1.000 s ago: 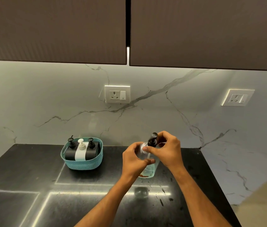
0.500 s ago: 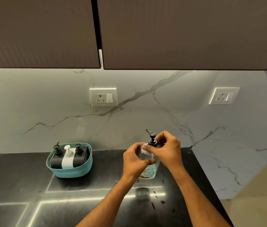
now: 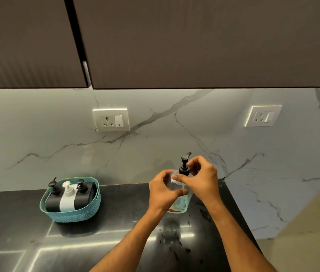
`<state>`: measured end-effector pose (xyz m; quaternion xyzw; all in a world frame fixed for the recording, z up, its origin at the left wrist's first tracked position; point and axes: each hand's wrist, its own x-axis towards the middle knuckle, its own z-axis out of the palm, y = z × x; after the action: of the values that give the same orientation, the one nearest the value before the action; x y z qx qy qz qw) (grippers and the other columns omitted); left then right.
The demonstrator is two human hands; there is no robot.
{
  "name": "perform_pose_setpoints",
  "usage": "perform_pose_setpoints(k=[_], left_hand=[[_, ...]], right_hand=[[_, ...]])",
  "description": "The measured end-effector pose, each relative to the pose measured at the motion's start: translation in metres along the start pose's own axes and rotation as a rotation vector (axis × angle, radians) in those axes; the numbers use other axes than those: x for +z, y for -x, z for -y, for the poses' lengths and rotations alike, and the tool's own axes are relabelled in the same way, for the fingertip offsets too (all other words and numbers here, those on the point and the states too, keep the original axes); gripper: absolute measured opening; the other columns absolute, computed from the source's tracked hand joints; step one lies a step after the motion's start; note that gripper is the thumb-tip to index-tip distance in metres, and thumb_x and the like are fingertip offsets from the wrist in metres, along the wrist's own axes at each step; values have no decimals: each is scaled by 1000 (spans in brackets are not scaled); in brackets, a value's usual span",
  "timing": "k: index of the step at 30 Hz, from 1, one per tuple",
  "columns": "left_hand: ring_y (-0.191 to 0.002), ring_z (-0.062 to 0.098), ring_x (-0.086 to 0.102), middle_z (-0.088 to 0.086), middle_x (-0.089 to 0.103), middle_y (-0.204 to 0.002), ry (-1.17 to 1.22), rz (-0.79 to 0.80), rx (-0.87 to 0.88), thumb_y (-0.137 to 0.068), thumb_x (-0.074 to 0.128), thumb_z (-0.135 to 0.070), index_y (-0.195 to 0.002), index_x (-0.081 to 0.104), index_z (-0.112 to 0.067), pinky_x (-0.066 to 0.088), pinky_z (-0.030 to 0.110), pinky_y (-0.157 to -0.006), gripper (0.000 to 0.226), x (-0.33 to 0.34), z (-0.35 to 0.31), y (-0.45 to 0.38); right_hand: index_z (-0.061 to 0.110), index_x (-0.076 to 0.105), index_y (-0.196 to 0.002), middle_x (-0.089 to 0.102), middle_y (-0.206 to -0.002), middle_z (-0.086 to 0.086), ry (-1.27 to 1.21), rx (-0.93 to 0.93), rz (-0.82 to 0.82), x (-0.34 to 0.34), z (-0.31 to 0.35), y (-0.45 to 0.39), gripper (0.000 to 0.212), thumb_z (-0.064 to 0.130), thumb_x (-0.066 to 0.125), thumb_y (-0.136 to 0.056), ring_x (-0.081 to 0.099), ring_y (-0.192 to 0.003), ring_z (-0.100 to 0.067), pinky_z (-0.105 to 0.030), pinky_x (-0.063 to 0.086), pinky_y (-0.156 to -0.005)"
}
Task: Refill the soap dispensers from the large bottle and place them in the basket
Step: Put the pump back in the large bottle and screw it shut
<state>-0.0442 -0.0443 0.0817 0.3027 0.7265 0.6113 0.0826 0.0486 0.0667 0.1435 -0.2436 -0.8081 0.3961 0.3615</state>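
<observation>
While only the head view is on record, findings follow. Clear dispenser (image 3: 180,201) stands upright on black counter (image 3: 116,203), approx. centre-right, well apart from teal basket (image 3: 72,214) at left. Left hand (image 3: 162,190) wraps fingers round dispenser body. Right hand (image 3: 202,179) pinches at black pump (image 3: 184,165) collar, nozzle pointing right. Basket holds two black dispensers (image 3: 54,201) w/ a white dispenser (image 3: 66,201) between, all upright. Two wall sockets (image 3: 111,120) on marble backsplash.
</observation>
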Motion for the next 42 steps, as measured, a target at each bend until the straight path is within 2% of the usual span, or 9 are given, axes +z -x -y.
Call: perform_pose_setpoints(k=[2,4,7,13,22,26,32,38,42], left_hand=[[-98,7,71,-10,75,-103,-6,-4,-6,-56,98,-21,-111,71,-25,61,31,-89,61,3,2,-3],[-97,7,71,-10,75,-103,-9,-8,-9,-57,99,-20,-111,71,-24,61,29,-88,61,5,4,-7],[-96,9,72,-9,75,-102,-11,-5,-17,-55,96,-24,-111,71,-24,62,30,-86,61,7,6,-12],[-96,9,72,-10,75,-103,-8,-7,-20,-51,95,-33,-112,71,-26,62,31,-85,65,14,9,-24],[-95,9,72,-9,75,-101,-25,-9,-49,-50,95,-40,-112,71,-25,61,26,-83,68,23,23,-42],[-96,6,70,-10,74,-102,-46,8,-55,-55,99,-25,-114,71,-21,57,17,-81,66,28,30,-51],[-98,5,67,-9,72,-104,-75,16,-74,-57,100,-22,-117,70,-18,50,6,-79,67,41,39,-66],[-102,7,67,-9,71,-110,-61,23,-90,-58,101,-25,-118,66,-24,57,20,-86,69,50,51,-76],[-105,8,68,-8,72,-112,-15,39,-112,-57,99,-29,-119,67,-22,57,23,-90,70,52,58,-83]], right_hand=[[25,67,-103,70,-95,13,-39,-13,13,-1,-3,-3,54,41,96,-60,67,-86,-7,-20,58,-73],[24,71,-112,72,-101,12,-61,-21,41,-2,-6,-7,51,30,94,-68,68,-93,-5,-24,60,-80],[24,72,-99,74,-94,12,-40,-6,65,0,-13,-13,37,22,94,-69,69,-89,-5,-31,61,-82],[22,61,-86,69,-80,10,-35,11,-29,11,-20,-25,52,36,100,-55,68,-78,-6,-16,55,-66],[17,75,-102,74,-93,6,-31,6,45,17,-41,-45,44,30,96,-65,70,-88,-8,-19,58,-77],[17,77,-101,74,-93,8,-33,28,85,19,-48,-54,39,25,95,-68,69,-89,-3,-7,51,-73],[19,77,-101,74,-95,9,-19,57,115,23,-62,-70,37,26,94,-69,69,-90,-3,-12,51,-75],[24,71,-120,71,-110,12,-21,38,160,19,-84,-79,62,30,97,-63,65,-105,-3,-19,52,-82],[26,62,-136,66,-128,14,-99,104,293,9,-113,-79,81,25,97,-64,58,-122,-1,-27,56,-96]])
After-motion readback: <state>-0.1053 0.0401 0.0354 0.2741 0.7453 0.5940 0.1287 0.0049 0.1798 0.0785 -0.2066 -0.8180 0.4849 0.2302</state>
